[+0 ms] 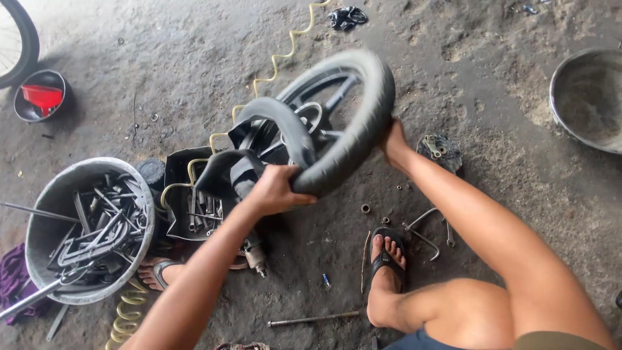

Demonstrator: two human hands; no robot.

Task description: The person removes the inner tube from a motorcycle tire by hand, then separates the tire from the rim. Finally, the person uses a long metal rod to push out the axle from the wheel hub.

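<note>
Hands on tyre (353, 123) at frame centre: left hand (275, 189) clamped on lower edge, right hand (393, 144) gripping right edge. Tool tub (45, 201) lower left; bare floor (492, 84) upper right.

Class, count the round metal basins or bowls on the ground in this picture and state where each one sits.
3. A tool-filled basin lies at lower left, a small bowl holding a red funnel at far left, and a large basin is cut off at the right edge. Others may lie outside the view.
</note>
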